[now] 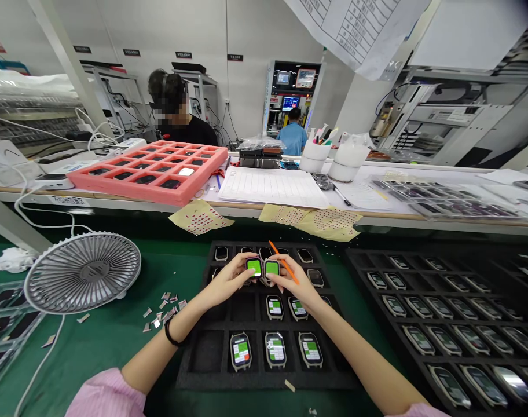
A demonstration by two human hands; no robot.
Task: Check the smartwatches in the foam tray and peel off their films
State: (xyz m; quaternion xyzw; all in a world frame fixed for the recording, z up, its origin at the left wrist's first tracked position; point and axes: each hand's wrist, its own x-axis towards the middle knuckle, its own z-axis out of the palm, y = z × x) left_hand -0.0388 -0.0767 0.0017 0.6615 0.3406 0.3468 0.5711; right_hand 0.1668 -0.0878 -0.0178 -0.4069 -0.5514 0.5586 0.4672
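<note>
Head view shows the left hand [229,278] closed on a square smartwatch [254,267] and the right hand [292,286] closed on a second smartwatch [271,268], their green screens just beside each other, above a black foam tray [190,376]. An orange stick [287,269] passes through the right hand's grip.

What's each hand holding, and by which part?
The left hand pinches a green-screened watch by its edges; the right hand holds another watch likewise, plus an orange stick.
</note>
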